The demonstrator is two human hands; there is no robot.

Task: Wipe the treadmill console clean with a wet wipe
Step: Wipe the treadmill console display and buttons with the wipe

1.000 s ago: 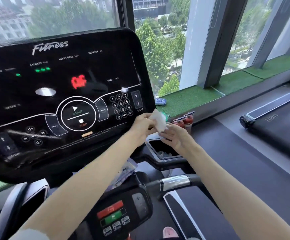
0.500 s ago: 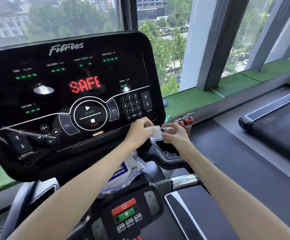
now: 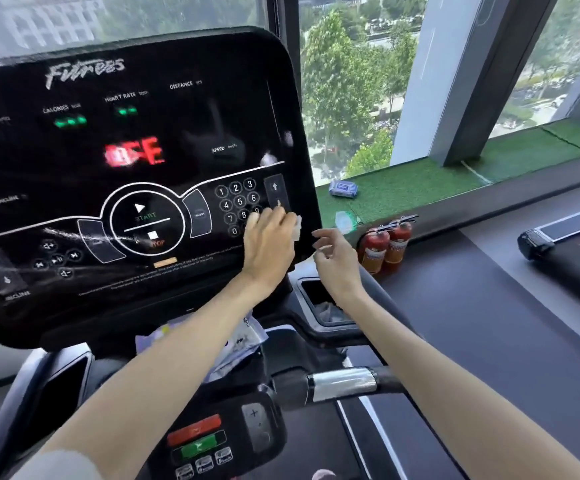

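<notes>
Left hand [image 3: 268, 245] presses white wet wipe [image 3: 297, 226] flat against glossy black treadmill console [image 3: 74, 174]; right hand [image 3: 333, 259], at three o'clock, loosely open.

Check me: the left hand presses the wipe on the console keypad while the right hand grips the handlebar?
Not quite. The head view shows the right hand open in midair beside the console, gripping nothing; the left hand does press the wipe on the keypad.

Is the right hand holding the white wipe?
No, the left hand presses the wipe against the console, while the right hand hovers beside it with nothing in it.
</notes>
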